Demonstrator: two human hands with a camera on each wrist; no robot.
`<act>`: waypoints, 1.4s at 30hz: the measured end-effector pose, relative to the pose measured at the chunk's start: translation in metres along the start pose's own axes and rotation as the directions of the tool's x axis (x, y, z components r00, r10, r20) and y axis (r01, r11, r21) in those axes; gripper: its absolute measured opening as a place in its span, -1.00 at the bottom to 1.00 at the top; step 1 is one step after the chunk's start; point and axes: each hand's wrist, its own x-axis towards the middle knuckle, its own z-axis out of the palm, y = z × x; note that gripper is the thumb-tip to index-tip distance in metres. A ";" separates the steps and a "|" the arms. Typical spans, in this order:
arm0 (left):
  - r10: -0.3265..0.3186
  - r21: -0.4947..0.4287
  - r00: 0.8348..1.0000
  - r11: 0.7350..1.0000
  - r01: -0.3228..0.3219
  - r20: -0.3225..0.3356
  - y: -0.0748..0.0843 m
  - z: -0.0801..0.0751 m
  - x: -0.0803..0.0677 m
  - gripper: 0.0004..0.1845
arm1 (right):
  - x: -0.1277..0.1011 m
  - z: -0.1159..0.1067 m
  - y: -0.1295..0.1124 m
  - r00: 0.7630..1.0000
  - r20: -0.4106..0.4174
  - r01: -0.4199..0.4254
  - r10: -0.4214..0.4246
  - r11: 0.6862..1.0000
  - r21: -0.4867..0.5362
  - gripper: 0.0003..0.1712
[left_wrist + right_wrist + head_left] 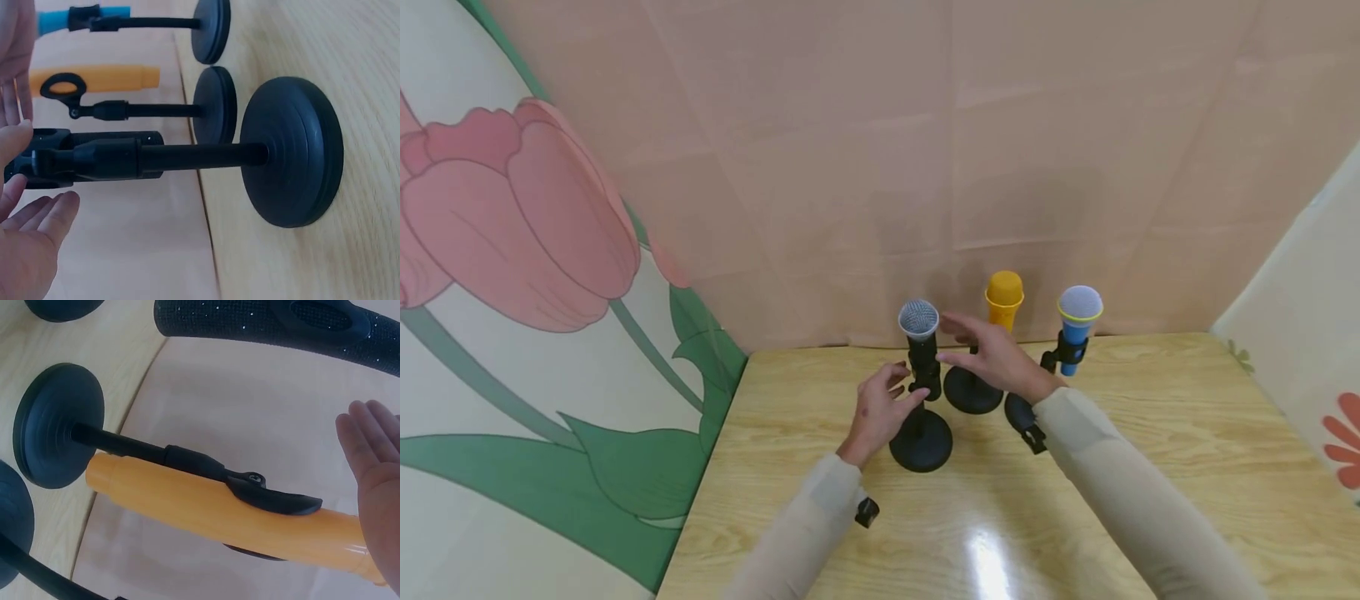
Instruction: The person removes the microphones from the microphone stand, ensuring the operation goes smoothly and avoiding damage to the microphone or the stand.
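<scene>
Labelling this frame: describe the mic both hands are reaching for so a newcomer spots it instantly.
On the wooden table, near the pink back curtain, three microphones stand on round black stands. Take the leftmost and nearest, the black microphone, between the left hand and right hand. It alone has a black body with a silver mesh head; the orange microphone and blue microphone are coloured.

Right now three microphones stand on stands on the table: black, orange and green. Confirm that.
Not quite. The third microphone is blue with a grey mesh head, not green; the head view shows it at the right. The black microphone and the orange microphone do stand on stands on the table.
</scene>
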 end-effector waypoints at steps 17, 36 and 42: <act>0.063 -0.127 0.992 0.989 -0.077 -0.112 -0.007 0.012 -0.007 -0.70 | 0.007 0.016 -0.003 0.997 -0.059 0.049 -0.044 0.994 0.098 -0.41; 0.075 -0.095 0.992 0.992 -0.084 -0.104 -0.012 0.017 -0.003 -0.72 | 0.011 0.016 -0.007 0.997 -0.078 0.027 -0.016 0.989 0.147 -0.50; 0.101 -0.050 0.989 0.993 -0.107 -0.106 -0.013 0.013 0.000 -0.75 | 0.013 0.017 -0.006 0.996 -0.086 0.021 -0.006 0.984 0.176 -0.53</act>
